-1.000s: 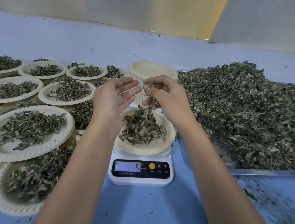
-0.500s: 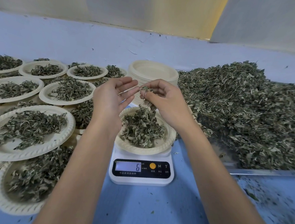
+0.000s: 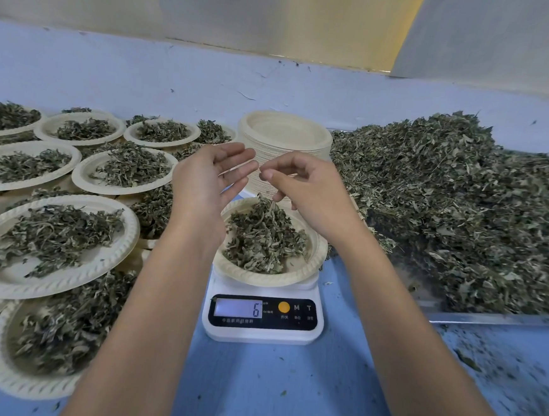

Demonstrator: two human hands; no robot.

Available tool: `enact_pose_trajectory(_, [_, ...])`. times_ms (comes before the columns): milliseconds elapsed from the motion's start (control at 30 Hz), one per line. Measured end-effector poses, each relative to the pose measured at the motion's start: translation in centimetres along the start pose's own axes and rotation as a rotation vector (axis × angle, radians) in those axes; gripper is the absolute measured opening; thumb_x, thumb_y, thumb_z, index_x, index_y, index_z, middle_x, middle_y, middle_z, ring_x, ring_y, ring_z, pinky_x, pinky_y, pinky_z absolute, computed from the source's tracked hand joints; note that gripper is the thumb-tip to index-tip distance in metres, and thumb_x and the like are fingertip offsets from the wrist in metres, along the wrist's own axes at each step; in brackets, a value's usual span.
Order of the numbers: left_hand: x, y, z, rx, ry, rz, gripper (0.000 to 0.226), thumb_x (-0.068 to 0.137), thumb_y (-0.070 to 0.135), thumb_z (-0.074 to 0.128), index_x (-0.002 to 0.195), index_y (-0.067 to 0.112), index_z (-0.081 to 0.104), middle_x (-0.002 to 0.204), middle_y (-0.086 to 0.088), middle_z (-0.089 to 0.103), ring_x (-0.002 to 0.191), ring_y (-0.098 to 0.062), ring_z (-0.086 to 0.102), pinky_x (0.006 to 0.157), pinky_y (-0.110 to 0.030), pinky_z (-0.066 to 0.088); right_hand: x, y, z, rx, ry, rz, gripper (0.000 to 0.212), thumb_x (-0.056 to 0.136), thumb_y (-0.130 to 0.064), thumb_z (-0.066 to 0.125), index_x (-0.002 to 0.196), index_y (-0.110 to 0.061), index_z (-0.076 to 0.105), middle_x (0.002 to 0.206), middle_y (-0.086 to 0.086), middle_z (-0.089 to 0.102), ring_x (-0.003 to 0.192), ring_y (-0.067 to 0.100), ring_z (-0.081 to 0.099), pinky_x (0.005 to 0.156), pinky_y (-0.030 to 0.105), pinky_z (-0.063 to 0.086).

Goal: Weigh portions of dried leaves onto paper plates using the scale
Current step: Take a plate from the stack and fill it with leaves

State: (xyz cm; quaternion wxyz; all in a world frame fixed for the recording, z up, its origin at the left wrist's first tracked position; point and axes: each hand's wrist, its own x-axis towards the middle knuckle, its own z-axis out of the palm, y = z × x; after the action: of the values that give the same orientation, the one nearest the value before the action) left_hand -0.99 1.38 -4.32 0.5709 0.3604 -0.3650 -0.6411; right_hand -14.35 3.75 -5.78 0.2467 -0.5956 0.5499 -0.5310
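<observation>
Leaf-filled plate point(image 3: 261, 277) on scale point(image 3: 261, 335) — display point(image 3: 238, 308) 6

"6" on scale point(image 3: 262, 318) display; "M", "T" beside.

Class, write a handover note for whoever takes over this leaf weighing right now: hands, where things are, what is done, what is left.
Left hand: open, fingers straight, above the plate on the scale.
Right hand: fingers curled over that plate; unclear whether it pinches leaves.
The plate holds leaves; the scale reads 6.
Stack of empty plates behind it; leaf pile on the right.
Done: many filled plates on the left.
Left: probably top up or accept this portion, set it aside, load a fresh plate.
</observation>
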Motion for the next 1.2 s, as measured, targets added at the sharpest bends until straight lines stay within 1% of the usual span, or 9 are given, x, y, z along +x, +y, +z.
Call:
enact_pose_trajectory(133, [0.0,0.0,0.0,-0.001,-0.002,0.002,0.027,0.093,0.011,0.038,0.089,0.011,0.065,0.079,0.001,0.075,0.081,-0.013,0.072,0.081,-0.025,0.056,-0.2,-0.1,0.0,0.014,-0.015,-0.014,0.015,0.088,-0.007,0.062,0.083,-0.021,0.067,0.077,-0.002,0.069,0.052,0.002,0.056,0.050,0.008,0.037])
enact_pose_trajectory(433, [0.0,0.0,0.0,-0.004,-0.006,-0.008,0.028,0.093,0.010,0.037,0.090,0.011,0.065,0.078,0.002,0.075,0.081,-0.012,0.072,0.073,-0.021,0.055,0.0,0.1,0.0,0.066,-0.032,-0.013,0.020,0.088,-0.002,0.061,0.080,-0.019,0.066,0.070,-0.004,0.067,0.055,0.004,0.058,0.054,0.016,0.046])
enact_pose_trajectory(533, [-0.1,0.0,0.0,-0.001,-0.007,-0.006,0.028,0.093,0.010,0.037,0.090,0.011,0.065,0.079,0.002,0.074,0.079,-0.012,0.072,0.073,-0.020,0.055,0.1,0.2,0.0,0.084,-0.026,-0.008,0.021,0.087,0.003,0.060,0.081,-0.016,0.067,0.069,-0.002,0.066,0.059,0.006,0.061,0.060,0.019,0.051])
enact_pose_trajectory(633, [-0.3,-0.1,0.3,0.001,-0.011,-0.009,0.027,0.094,0.010,0.037,0.090,0.011,0.065,0.081,0.001,0.074,0.079,-0.011,0.072,0.071,-0.019,0.055,0.1,0.4,0.0,0.069,-0.010,-0.001,0.023,0.084,0.003,0.064,0.081,-0.019,0.067,0.073,-0.004,0.067,0.066,0.011,0.063,0.073,0.028,0.056])
enact_pose_trajectory(767, [-0.7,-0.3,0.9,0.025,-0.040,-0.013,0.027,0.095,0.010,0.037,0.088,0.010,0.064,0.077,0.001,0.074,0.078,-0.011,0.072,0.078,-0.023,0.054,0.3,0.8,-0.8,-0.030,0.012,-0.002,0.021,0.083,-0.010,0.070,0.080,-0.030,0.068,0.076,-0.015,0.068,0.068,-0.001,0.062,0.078,0.027,0.053])
enact_pose_trajectory(867, [-1.1,-0.7,1.5,0.052,-0.091,-0.033,0.028,0.095,0.010,0.038,0.087,0.010,0.064,0.077,0.001,0.074,0.078,-0.012,0.072,0.082,-0.026,0.053,0.7,2.0,-3.0,-0.077,0.144,0.041,0.018,0.085,-0.012,0.065,0.087,-0.029,0.069,0.091,-0.013,0.069,0.085,0.002,0.063,0.086,0.028,0.051])
enact_pose_trajectory(1000, [-1.2,-1.3,1.9,0.081,-0.198,-0.075,0.027,0.095,0.011,0.038,0.089,0.010,0.065,0.084,-0.002,0.075,0.085,-0.015,0.072,0.083,-0.027,0.055,1.4,5.6,-7.3,-0.457,0.329,0.238,0.029,0.088,-0.008,0.053,0.114,-0.015,0.066,0.115,-0.002,0.066,0.108,0.015,0.060,0.091,0.025,0.043])
enact_pose_trajectory(1133, [-1.3,-1.6,2.2,0.146,-0.286,-0.097,0.027,0.095,0.013,0.040,0.092,0.010,0.066,0.089,-0.003,0.075,0.088,-0.016,0.072,0.080,-0.027,0.054,1.4,9.9,-10.2,-0.781,0.186,0.428,0.048,0.093,-0.012,0.053,0.140,-0.013,0.045,0.138,0.013,0.052,0.122,0.030,0.052,0.098,0.035,0.043])
enact_pose_trajectory(1200, [-1.4,-1.8,2.3,0.164,-0.294,-0.095,0.026,0.095,0.013,0.040,0.094,0.009,0.066,0.090,-0.004,0.075,0.088,-0.017,0.072,0.080,-0.027,0.055,1.4,11.6,-10.9,-0.828,0.096,0.499,0.059,0.096,-0.023,0.054,0.149,-0.014,0.030,0.153,0.015,0.030,0.137,0.031,0.035,0.108,0.038,0.034])
